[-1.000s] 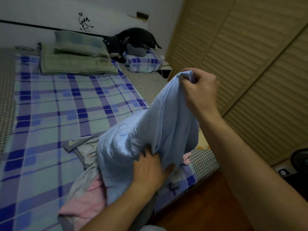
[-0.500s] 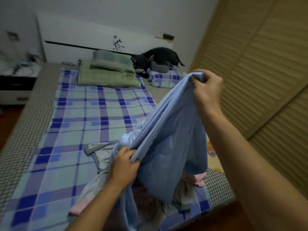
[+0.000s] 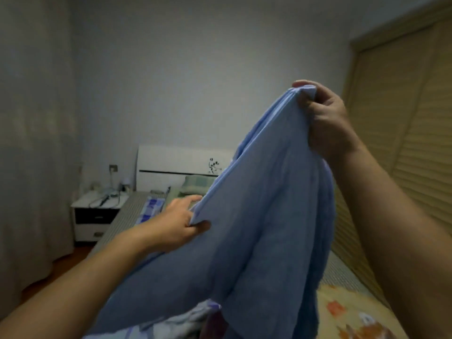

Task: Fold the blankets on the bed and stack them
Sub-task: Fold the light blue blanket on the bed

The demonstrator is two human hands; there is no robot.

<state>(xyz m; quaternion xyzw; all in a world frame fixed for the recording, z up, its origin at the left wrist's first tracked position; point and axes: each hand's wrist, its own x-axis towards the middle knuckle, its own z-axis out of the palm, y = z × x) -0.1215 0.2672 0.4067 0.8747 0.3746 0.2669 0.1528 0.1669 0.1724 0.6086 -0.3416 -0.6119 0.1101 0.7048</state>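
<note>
Above the foot of the bed, a blue blanket hung lifted between 2 bare hands: the right hand was raised high with its fingers curled tightly around the bunched top corner, and the left hand, lower and further left, pinched the blanket's edge between thumb and fingers. Behind the cloth stood a white headboard with a green pillow at its base, a white nightstand to the left, and louvered wardrobe doors along the right wall.
</note>
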